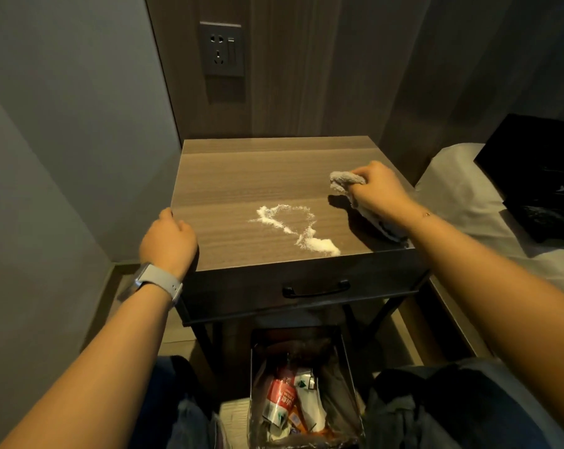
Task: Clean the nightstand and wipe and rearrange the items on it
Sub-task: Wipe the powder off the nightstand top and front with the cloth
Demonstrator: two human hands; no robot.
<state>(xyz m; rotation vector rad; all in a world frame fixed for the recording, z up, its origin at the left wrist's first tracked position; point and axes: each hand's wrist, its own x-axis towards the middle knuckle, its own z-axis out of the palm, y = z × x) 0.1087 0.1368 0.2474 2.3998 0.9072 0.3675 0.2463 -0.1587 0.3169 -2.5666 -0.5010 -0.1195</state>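
The wooden nightstand [235, 179] fills the middle of the head view, its top bare except for a trail of white powder [293, 226] spilled near the front. My right hand [379, 189] grips a grey cloth [343, 181] just above the top's right side, to the right of the powder. My left hand [169, 239] rests on the front left corner, fingers curled over the left edge. A watch sits on that wrist.
A bin [301, 387] with wrappers and trash stands on the floor under the front of the nightstand. A bed [462, 196] with a black bag [539, 176] is at the right. A wall socket [222, 48] is behind. The drawer handle [316, 290] faces me.
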